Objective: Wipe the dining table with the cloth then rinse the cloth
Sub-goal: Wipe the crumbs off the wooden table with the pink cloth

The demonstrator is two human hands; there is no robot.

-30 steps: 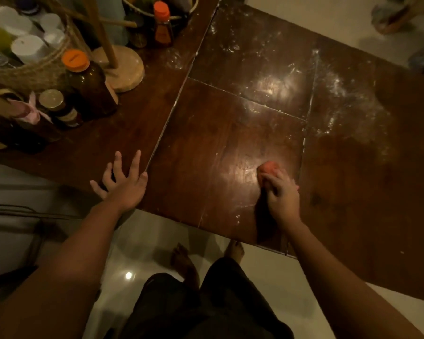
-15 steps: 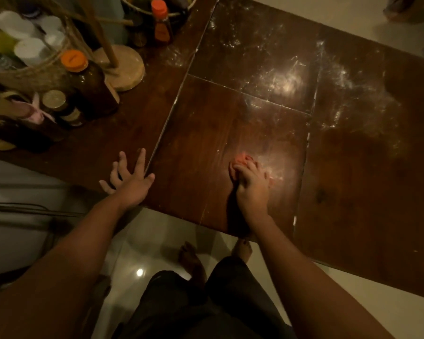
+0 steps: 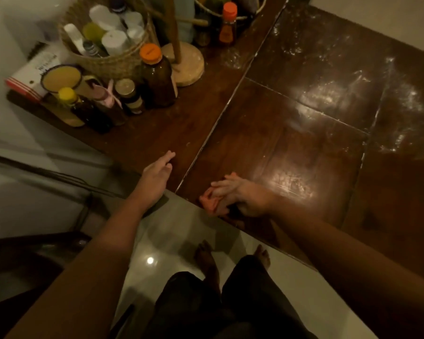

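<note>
Wiping the table (image 3: 291,143) edge
Right hand (image 3: 242,198) gripped the cloth (image 3: 209,204), left hand (image 3: 156,176) lay open at 9 o'clock; I'd press flat, then chase the dust (image 3: 411,99) at 1 o'clock.

Home dining area: dark wooden dining table (image 3: 304,133), wicker basket (image 3: 113,62) of condiment bottles, tiled floor (image 3: 171,241), bare feet.

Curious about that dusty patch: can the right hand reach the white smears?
Probably yes: the right hand holds the cloth at the near edge, and only bare table lies between it and the smears.
</note>
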